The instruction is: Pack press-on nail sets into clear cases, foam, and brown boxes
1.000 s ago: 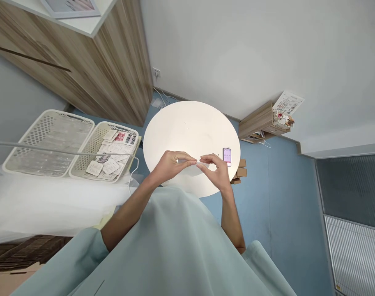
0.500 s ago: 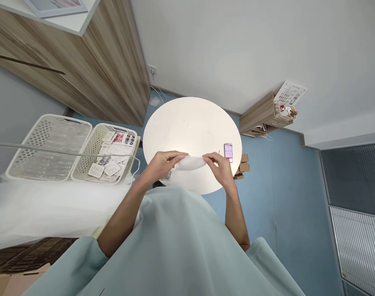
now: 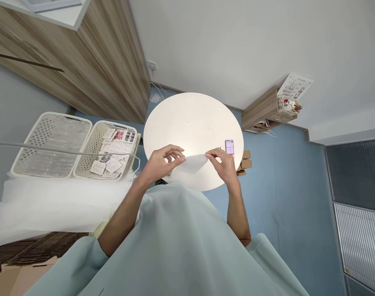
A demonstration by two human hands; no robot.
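Observation:
A small, thin white sheet hangs between my hands over the round white table, its lower part sagging in a curve. Its left top corner is between the thumb and a finger of my left hand, whose index finger is lifted apart. My right hand pinches the other top corner between thumb and index finger. Whether it is one layer or a pouch I cannot tell. Just beyond my right hand lies a phone with a lit screen. A small item is partly hidden beneath my left wrist.
To the left stand a basket of clear plastic packs and a basket of printed cards. White sheeting lies in front of them, above cardboard. Small brown boxes sit right of the table. A low wooden cabinet lines the wall.
My left index finger has lifted away from the sheet. The sheet now hangs lower and narrows downward. My right hand keeps its pinch, and the view has shifted slightly.

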